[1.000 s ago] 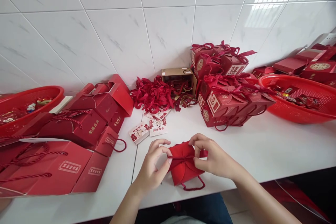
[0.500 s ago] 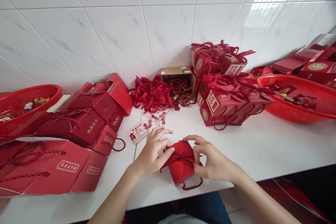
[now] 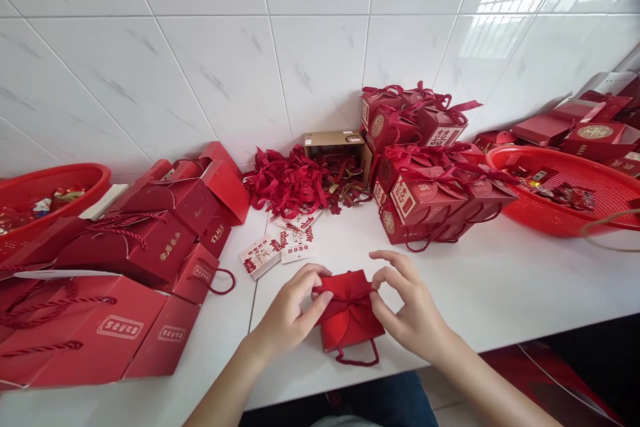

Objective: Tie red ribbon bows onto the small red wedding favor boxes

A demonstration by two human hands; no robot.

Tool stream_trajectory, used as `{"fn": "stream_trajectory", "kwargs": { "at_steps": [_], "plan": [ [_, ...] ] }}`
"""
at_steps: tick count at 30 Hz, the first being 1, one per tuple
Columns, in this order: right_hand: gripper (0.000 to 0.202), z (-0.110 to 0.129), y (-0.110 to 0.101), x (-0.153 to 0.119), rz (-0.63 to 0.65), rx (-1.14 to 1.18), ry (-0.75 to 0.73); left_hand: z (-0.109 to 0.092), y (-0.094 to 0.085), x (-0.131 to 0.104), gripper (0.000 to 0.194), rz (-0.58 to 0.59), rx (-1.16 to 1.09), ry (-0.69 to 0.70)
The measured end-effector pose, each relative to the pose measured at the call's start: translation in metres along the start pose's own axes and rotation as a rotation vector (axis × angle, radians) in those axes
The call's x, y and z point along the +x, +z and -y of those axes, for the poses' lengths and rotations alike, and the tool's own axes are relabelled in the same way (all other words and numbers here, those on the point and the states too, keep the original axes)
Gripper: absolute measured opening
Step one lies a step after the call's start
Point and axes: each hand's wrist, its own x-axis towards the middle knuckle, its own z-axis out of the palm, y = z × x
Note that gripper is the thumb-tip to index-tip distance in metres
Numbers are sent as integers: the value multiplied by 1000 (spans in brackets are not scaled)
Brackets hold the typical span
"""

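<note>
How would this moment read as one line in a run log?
Left hand: pinching dark-red ribbon; right hand: pinching same ribbon; red gift box: on white table, ribbon across folded top; beyond: printed cards

The left hand point(image 3: 295, 310) and right hand point(image 3: 413, 310) are bare, with slim fingers. The left forearm point(image 3: 235, 377) and right forearm point(image 3: 480, 373) are uncovered too, tapering toward the wrists. Below the front edge of the bench point(image 3: 500, 280) show dark blue trousers point(image 3: 413, 400), denim-like, and a sliver of light grey cloth point(image 3: 345, 421), its cut hidden.
</note>
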Motion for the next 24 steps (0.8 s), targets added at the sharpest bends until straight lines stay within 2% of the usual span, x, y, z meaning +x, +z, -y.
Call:
{"fn": "stream_trajectory", "kwargs": {
  "at_steps": [3,8,12,16,24],
  "plan": [
    [13,0,12,-5,-121,18,-50,-4,7,-1,10,-21,-36,-34],
    [16,-2,19,-11,-192,-7,-95,-6,11,0,19,-79,-73,-59],
    [22,-6,14,-12,-132,-14,-175,-4,12,0,30,-110,-98,-105],
    [25,-8,10,-14,-109,-51,-218,-6,11,2,31,-127,-96,-124],
    [24,-9,7,-19,-30,-35,-142,-4,9,0,34,-130,-87,-76]
  ]
}}
